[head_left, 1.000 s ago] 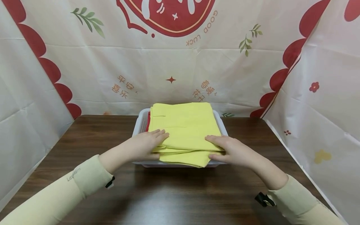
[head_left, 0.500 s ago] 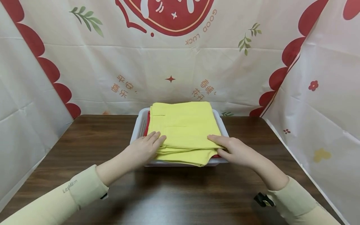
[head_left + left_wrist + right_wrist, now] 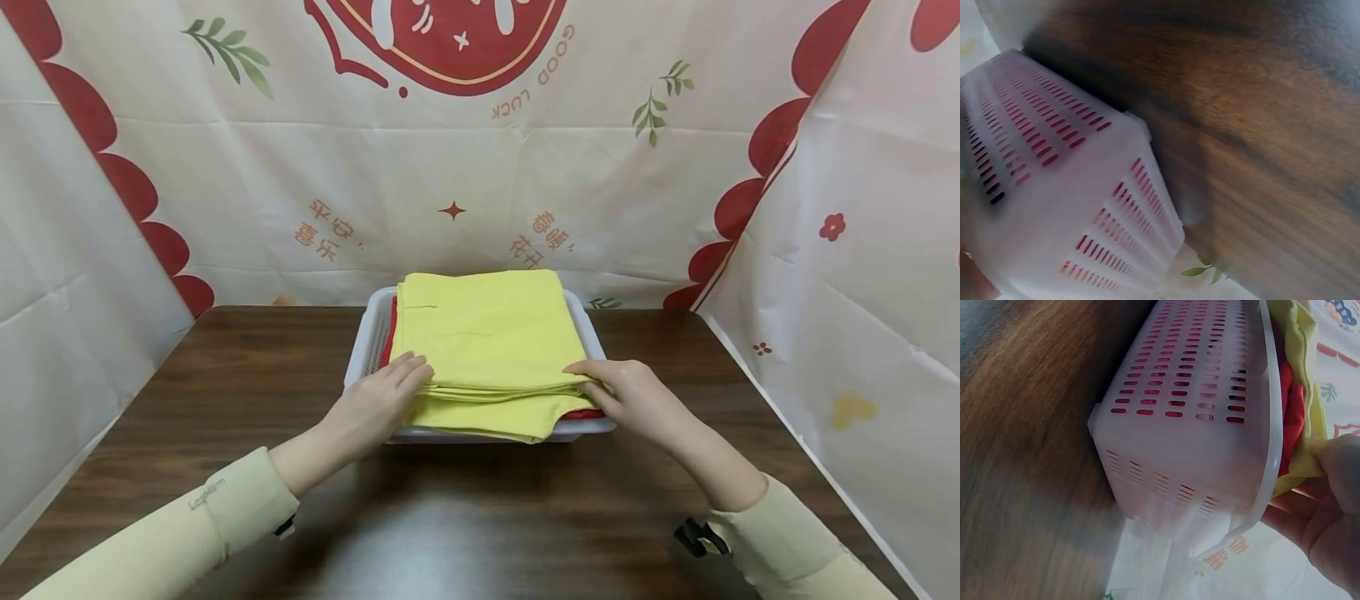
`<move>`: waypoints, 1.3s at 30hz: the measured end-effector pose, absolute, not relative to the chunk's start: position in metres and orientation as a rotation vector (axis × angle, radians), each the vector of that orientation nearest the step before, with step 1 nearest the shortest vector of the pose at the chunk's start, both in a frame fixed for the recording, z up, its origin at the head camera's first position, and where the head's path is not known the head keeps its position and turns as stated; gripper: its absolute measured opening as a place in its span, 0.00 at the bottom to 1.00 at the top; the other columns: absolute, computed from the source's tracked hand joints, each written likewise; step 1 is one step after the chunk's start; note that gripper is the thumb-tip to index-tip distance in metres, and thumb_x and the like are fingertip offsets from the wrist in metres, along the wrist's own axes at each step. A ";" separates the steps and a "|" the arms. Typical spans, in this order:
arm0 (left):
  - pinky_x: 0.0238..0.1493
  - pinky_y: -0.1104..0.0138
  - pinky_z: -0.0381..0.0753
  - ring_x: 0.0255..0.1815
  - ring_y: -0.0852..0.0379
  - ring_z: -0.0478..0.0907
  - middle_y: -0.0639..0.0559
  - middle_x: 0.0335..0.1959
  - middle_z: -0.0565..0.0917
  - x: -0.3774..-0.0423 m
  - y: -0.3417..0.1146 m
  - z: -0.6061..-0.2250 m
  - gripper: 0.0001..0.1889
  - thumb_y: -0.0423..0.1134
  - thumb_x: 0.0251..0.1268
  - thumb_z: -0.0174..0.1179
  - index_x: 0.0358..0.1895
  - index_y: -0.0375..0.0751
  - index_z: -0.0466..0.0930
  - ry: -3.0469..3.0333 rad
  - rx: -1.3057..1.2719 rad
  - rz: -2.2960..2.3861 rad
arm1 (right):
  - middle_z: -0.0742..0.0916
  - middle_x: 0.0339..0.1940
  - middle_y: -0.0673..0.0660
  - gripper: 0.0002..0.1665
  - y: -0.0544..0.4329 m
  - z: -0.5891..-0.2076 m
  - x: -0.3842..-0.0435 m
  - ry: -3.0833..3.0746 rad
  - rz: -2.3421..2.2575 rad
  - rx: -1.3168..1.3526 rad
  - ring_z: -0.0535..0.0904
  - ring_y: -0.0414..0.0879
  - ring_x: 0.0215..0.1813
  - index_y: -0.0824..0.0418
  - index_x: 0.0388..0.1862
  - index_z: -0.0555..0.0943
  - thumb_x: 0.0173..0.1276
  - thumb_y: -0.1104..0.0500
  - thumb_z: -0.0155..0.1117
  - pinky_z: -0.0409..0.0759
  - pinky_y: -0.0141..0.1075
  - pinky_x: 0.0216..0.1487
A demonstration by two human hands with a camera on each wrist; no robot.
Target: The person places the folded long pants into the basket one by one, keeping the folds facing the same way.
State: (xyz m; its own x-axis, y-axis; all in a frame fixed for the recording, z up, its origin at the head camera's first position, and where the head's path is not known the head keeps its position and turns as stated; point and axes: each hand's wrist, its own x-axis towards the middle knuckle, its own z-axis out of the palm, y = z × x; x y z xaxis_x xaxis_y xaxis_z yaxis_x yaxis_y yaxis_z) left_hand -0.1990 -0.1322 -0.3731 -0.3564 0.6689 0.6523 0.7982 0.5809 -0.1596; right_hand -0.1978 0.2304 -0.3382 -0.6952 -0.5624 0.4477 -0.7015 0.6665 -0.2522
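A folded yellow garment [image 3: 487,325] lies on top of a white plastic basket [image 3: 358,342], its front layers hanging over the near rim. My left hand [image 3: 375,404] rests on the garment's front left corner, fingers straight and together; its thumb is hidden. At the front right corner, my right hand [image 3: 630,400] pinches the yellow cloth between thumb and fingers, which also shows in the right wrist view. Red cloth [image 3: 1292,415] sits under the yellow one in the basket. In the left wrist view, only a bit of the hand shows at the lower left edge.
The basket stands toward the back of a dark wooden table [image 3: 465,517]. White printed curtains [image 3: 457,167] hang behind it and at both sides. Slotted basket walls [image 3: 1116,206] show red cloth inside.
My right thumb and fingers have closed on the garment's corner. The upper layers' front edge has shifted slightly back, and more red cloth shows at the right. My left hand slid slightly left.
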 end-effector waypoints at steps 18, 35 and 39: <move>0.45 0.56 0.80 0.48 0.44 0.81 0.37 0.45 0.82 -0.202 -0.129 -0.379 0.18 0.35 0.77 0.33 0.50 0.29 0.73 -1.935 -1.160 -0.311 | 0.83 0.45 0.56 0.10 0.235 -0.348 -0.195 -2.091 0.553 1.199 0.82 0.48 0.41 0.57 0.32 0.81 0.66 0.69 0.55 0.78 0.31 0.32; 0.49 0.57 0.78 0.52 0.45 0.80 0.38 0.48 0.82 -0.199 -0.133 -0.378 0.18 0.34 0.75 0.34 0.51 0.30 0.74 -1.999 -1.146 -0.331 | 0.82 0.34 0.55 0.06 0.208 -0.334 -0.172 -2.205 0.208 0.915 0.77 0.43 0.24 0.60 0.28 0.84 0.50 0.66 0.73 0.76 0.37 0.20; 0.50 0.57 0.78 0.52 0.45 0.80 0.38 0.48 0.82 -0.200 -0.132 -0.378 0.18 0.34 0.74 0.34 0.51 0.31 0.74 -1.996 -1.146 -0.325 | 0.83 0.35 0.56 0.11 0.206 -0.333 -0.170 -2.245 0.234 0.889 0.80 0.46 0.27 0.61 0.30 0.84 0.47 0.68 0.76 0.79 0.40 0.24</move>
State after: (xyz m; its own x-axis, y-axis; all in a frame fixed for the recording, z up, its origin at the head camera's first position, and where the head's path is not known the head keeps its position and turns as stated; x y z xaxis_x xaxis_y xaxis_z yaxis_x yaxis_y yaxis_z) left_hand -0.1999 -0.1322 -0.3784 -0.2748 0.6110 0.7425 0.8148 0.5579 -0.1575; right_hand -0.1698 0.2060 -0.3332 -0.5192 -0.5322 0.6687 -0.6584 0.7480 0.0840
